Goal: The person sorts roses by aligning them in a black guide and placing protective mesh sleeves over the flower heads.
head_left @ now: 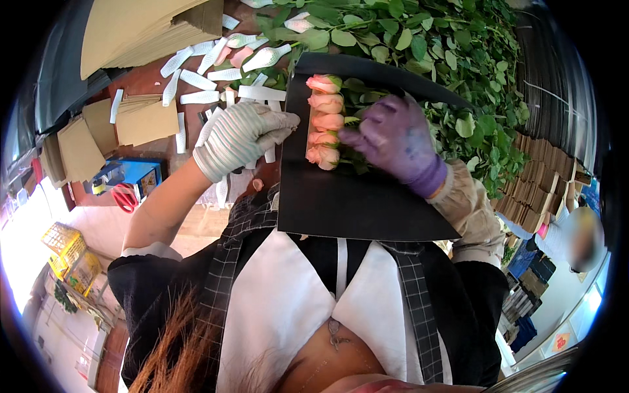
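A black wrapping sheet (386, 209) lies in front of me, its far edge curled up. On it a row of several pink roses (326, 122) has the heads at the left against a strip of brown cardboard, stems and leaves running right. My right hand (396, 141), in a purple glove, is over the stems with fingers curled, a fingertip close to the lower rose heads. My left hand (249, 136), in a white striped glove, is at the sheet's left edge, fingertips and thumb drawn together. What lies between the fingers of either hand is hidden.
White mesh flower sleeves (198, 80) are scattered at the far left beside brown cardboard pieces (149, 121). Leafy stems (419, 39) are heaped beyond the sheet. Red-handled scissors (124, 198) are near a blue box (141, 177). Stacked cardboard (534, 177) stands at right; another person (580, 239) is beyond.
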